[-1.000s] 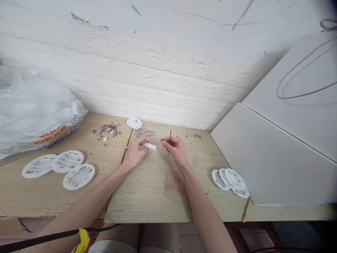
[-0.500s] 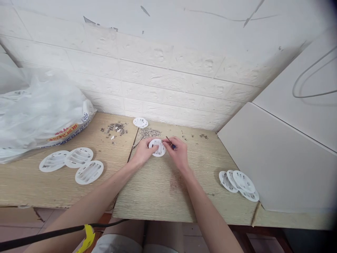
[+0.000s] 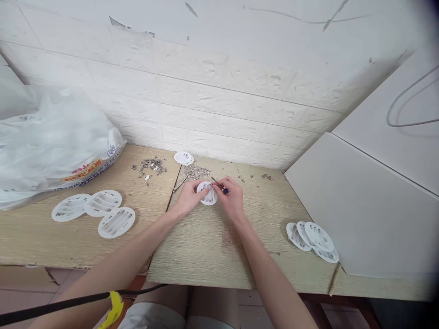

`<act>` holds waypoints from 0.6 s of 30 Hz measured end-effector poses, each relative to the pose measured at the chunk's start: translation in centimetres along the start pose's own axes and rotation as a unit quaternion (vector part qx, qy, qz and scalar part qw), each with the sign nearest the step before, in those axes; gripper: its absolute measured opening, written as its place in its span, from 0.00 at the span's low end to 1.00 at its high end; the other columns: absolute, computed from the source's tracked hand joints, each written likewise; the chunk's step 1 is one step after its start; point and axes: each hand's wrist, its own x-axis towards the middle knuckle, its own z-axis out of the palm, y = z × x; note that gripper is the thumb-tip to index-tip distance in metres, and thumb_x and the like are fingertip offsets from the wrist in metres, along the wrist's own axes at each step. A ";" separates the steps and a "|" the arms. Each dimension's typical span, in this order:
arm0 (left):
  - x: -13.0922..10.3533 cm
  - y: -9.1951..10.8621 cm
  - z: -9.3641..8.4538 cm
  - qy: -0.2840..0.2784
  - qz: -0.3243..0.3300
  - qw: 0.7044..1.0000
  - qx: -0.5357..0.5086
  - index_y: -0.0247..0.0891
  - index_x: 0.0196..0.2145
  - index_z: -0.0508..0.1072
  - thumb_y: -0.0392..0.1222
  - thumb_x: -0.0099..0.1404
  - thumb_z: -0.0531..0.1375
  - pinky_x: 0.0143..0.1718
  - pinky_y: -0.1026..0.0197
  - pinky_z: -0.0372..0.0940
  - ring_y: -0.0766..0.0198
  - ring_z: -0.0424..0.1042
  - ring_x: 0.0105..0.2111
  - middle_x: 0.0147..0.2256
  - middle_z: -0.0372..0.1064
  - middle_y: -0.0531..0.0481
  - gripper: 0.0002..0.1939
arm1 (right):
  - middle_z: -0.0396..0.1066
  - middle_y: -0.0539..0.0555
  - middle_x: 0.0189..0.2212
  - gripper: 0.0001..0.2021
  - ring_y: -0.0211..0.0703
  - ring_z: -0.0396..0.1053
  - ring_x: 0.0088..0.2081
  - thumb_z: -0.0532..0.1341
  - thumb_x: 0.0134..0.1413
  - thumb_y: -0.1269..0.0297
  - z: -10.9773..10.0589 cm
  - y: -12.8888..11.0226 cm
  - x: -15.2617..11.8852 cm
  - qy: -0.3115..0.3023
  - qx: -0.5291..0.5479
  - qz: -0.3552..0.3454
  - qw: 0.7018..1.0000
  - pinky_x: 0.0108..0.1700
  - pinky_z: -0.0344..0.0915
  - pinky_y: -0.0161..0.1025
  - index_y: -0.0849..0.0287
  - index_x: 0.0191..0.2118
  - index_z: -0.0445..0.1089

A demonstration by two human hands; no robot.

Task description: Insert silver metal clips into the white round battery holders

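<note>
A round white plastic piece (image 3: 209, 195) with slots is held over the table by my left hand (image 3: 189, 196), its thumb lying on the piece's face. My right hand (image 3: 232, 196) is closed on a small screwdriver-like tool (image 3: 225, 190) with a dark blue end, its fingertips at the piece's upper right edge. Just behind the hands lies a pile of small metal parts (image 3: 197, 172), and a second pile (image 3: 154, 166) is further left. Tweezers (image 3: 180, 184) rest beside my left hand. Another white disc (image 3: 184, 158) lies near the wall.
Three white discs (image 3: 116, 222) lie at the left, and several overlapping ones (image 3: 318, 236) at the right. A full plastic bag (image 3: 58, 141) fills the back left of the wooden table (image 3: 202, 256). A large white panel (image 3: 370, 205) stands at the right. A black cable (image 3: 68, 304) crosses low left.
The held disc has turned slightly and shifted a little to the right. The tool in my right hand has tilted, its thin end now further left.
</note>
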 end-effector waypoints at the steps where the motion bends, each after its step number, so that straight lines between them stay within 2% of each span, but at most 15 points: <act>1: 0.0 0.0 0.0 0.000 -0.004 1.000 -0.002 0.34 0.34 0.76 0.45 0.51 0.62 0.31 0.61 0.65 0.61 0.71 0.30 0.30 0.75 0.48 0.14 | 0.69 0.53 0.29 0.06 0.40 0.65 0.31 0.59 0.51 0.65 0.0 -0.1 0.1 0.003 0.012 0.017 1.000 0.32 0.60 0.38 0.58 0.30 0.72; 4: 0.0 -0.1 0.0 -0.006 -0.010 1.000 -0.008 0.34 0.34 0.76 0.46 0.51 0.63 0.31 0.61 0.65 0.61 0.71 0.29 0.30 0.75 0.48 0.14 | 0.70 0.53 0.29 0.06 0.40 0.66 0.31 0.59 0.50 0.64 -0.1 -0.2 0.2 0.002 0.033 0.042 0.999 0.32 0.60 0.37 0.59 0.30 0.72; 12: 0.1 -0.4 0.0 -0.012 -0.013 1.000 -0.023 0.35 0.34 0.77 0.45 0.52 0.63 0.31 0.62 0.65 0.62 0.72 0.30 0.30 0.75 0.48 0.14 | 0.67 0.53 0.29 0.05 0.40 0.65 0.31 0.59 0.51 0.67 -0.2 0.1 0.1 -0.017 0.003 -0.005 1.000 0.33 0.61 0.38 0.58 0.29 0.73; 18: -0.1 0.0 0.1 -0.020 -0.016 0.999 -0.038 0.34 0.34 0.77 0.47 0.53 0.63 0.33 0.61 0.65 0.61 0.72 0.31 0.32 0.76 0.47 0.15 | 0.67 0.53 0.29 0.04 0.40 0.66 0.33 0.61 0.48 0.68 -0.4 0.4 0.3 -0.015 0.009 0.000 1.000 0.33 0.61 0.38 0.58 0.26 0.74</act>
